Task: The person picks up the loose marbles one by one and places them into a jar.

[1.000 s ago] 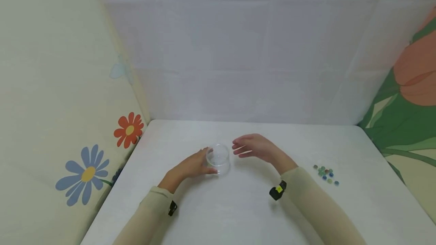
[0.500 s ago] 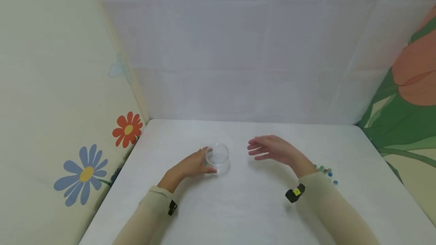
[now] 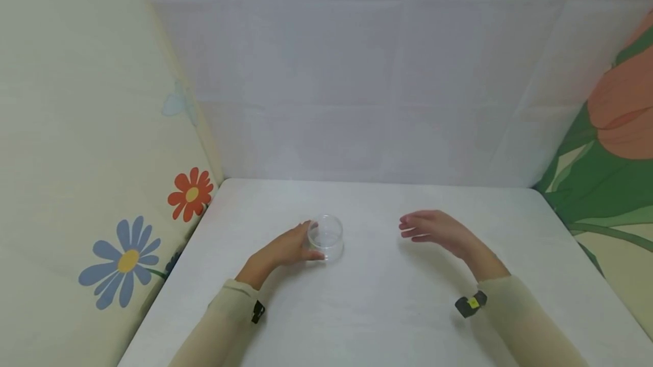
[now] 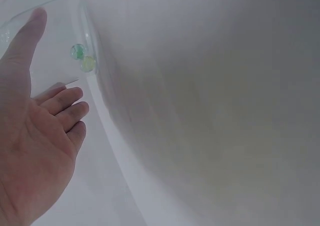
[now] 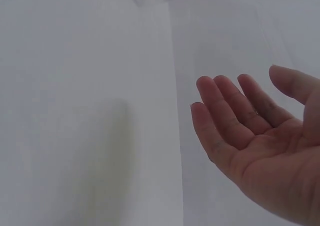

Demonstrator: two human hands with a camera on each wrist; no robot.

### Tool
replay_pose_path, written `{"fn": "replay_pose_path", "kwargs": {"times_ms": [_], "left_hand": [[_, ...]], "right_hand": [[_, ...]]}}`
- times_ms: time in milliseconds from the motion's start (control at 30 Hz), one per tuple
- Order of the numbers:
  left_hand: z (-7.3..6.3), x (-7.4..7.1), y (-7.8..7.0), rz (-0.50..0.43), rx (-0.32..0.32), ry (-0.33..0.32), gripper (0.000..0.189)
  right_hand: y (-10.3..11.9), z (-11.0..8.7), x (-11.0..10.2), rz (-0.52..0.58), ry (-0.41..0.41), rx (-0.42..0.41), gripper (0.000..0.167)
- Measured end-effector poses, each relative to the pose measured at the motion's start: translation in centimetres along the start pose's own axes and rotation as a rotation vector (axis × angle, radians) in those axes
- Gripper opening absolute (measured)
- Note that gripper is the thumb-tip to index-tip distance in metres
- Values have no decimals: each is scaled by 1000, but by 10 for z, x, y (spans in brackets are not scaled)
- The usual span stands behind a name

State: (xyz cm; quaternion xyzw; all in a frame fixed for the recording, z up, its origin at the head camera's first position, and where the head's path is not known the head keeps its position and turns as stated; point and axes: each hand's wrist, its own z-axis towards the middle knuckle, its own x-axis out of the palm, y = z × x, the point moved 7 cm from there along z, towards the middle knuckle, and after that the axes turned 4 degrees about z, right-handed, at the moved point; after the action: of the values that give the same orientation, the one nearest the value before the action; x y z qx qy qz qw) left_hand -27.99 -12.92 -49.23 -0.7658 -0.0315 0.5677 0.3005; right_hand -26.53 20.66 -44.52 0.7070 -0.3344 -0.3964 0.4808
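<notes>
gripping a clear jar [image 3: 328, 239], the left hand [image 3: 287, 248] is spread wide.

Glossy clear container [image 3: 334, 250]; smooth matt tabletop [image 3: 377, 304]; creased cloth-like backdrop [image 3: 326, 72]

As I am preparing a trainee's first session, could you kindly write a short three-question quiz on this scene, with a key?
1. Which of the hands holds the clear container? A) right only; B) left only; C) both.
2. True or false: the right hand holds nothing.
3. In the left wrist view, what colours are the two marbles?

Key:
1. B: the left hand grips it, with the right well apart.
2. True: the palm and fingers show bare in the right wrist view.
3. One green, one yellowish.
</notes>
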Motion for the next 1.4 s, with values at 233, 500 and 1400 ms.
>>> {"fn": "replay_pose_path", "kwargs": {"times_ms": [233,500,1400], "left_hand": [[0,-1,1,14,-5,2,98],[0,-2,-2,20,-7,6,97],[1,-2,0,21,-33,29,98]], "right_hand": [[-7,-19,-15,-179,-74,20,57],[-12,-37,-29,-424,-195,21,46],[-58,-97,-74,-772,-259,-93,62]]}}
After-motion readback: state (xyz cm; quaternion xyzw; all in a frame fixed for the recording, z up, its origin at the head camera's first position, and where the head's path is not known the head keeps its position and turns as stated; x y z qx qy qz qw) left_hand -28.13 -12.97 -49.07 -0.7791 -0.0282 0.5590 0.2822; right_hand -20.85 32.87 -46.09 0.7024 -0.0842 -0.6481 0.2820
